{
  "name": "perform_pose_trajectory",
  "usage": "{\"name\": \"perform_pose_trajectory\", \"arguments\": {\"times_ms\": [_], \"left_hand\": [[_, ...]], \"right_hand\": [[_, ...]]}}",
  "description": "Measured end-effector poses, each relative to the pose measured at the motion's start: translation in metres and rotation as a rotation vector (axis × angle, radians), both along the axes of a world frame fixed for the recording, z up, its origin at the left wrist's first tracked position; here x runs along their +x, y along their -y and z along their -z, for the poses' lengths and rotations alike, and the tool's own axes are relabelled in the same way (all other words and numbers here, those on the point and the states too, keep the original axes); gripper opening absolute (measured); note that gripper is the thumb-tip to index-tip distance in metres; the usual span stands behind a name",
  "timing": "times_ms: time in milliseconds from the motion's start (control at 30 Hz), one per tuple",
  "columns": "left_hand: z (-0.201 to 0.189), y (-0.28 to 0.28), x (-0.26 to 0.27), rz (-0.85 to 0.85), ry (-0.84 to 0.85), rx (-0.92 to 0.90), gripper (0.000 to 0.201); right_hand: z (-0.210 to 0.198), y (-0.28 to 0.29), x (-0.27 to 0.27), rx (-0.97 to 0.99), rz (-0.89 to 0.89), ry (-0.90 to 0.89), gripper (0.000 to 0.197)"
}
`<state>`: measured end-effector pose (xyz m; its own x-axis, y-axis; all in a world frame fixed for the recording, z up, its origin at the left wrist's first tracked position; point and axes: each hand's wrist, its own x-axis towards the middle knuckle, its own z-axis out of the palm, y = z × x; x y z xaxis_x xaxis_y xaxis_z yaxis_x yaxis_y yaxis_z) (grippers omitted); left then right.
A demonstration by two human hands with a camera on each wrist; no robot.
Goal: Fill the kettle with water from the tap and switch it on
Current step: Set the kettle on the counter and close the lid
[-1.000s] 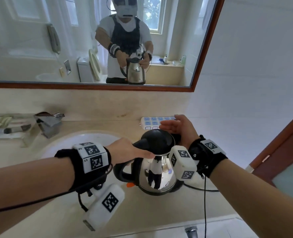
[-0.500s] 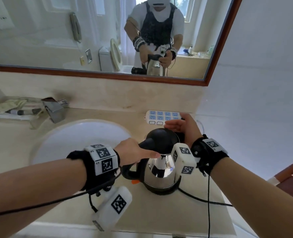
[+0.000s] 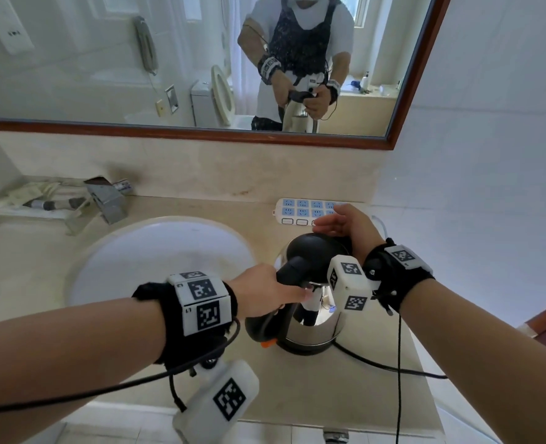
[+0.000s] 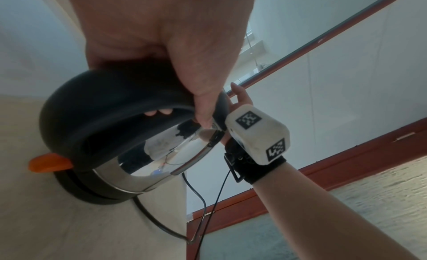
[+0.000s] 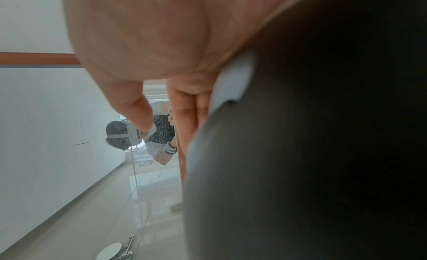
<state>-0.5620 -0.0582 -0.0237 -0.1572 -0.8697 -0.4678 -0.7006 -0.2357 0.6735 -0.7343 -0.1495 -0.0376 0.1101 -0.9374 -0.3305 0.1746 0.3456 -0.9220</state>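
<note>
Kettle (image 3: 310,302) nearer basin, L-wrist cam: orange switch (image 4: 49,165)

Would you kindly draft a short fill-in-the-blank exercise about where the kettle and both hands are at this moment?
1. The left hand grips the kettle's black ____.
2. The right hand rests on the kettle's ____.
3. The kettle stands on the counter to the ____ of the sink.
4. The switch below the handle is coloured ____.

Missing words: handle; lid; right; orange

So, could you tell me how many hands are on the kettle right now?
2: the left hand grips the kettle's handle; the right hand rests on its black lid.
</note>
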Motion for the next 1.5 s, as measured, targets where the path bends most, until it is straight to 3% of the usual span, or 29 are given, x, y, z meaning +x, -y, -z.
{"name": "perform_pose_trajectory", "arguments": {"times_ms": [167,333,433,500,600,867,967,1133,1400,1500], "left_hand": [[-0.001,-0.009,-0.003,-0.035,-0.036,-0.014,0.036],[0.002,-0.018,-0.006,-0.072,-0.066,-0.05,0.035],[0.004,-0.021,-0.008,-0.088,-0.076,-0.057,0.034],[0.003,-0.02,-0.008,-0.117,-0.089,-0.053,0.038],[0.0,-0.017,-0.009,-0.149,-0.096,-0.045,0.046],[0.005,-0.024,-0.022,-0.184,-0.234,-0.002,0.045],[0.006,-0.023,-0.028,-0.226,-0.267,0.021,0.056],[0.005,-0.024,-0.039,-0.299,-0.394,0.026,0.066],[0.009,-0.02,-0.043,-0.362,-0.496,0.034,0.075],[0.007,-0.021,-0.045,-0.389,-0.523,0.132,0.063]], "right_hand": [[0.001,-0.007,-0.004,-0.065,-0.083,-0.195,0.017],[0.01,-0.013,-0.004,-0.305,-0.032,-0.486,0.003],[0.012,-0.019,-0.005,-0.264,-0.007,-0.538,0.032],[0.013,-0.025,-0.004,-0.19,-0.014,-0.526,0.05],[0.017,-0.03,-0.003,-0.125,0.009,-0.492,0.057],[0.012,-0.017,-0.004,-0.091,-0.093,-0.512,0.054],[0.011,-0.011,-0.008,-0.1,-0.128,-0.543,0.049],[0.014,-0.003,-0.008,-0.13,-0.002,-0.534,0.042],[0.019,-0.018,0.002,-0.16,-0.053,-0.374,0.03],[0.018,-0.019,-0.001,-0.163,-0.123,-0.373,0.047]]}}
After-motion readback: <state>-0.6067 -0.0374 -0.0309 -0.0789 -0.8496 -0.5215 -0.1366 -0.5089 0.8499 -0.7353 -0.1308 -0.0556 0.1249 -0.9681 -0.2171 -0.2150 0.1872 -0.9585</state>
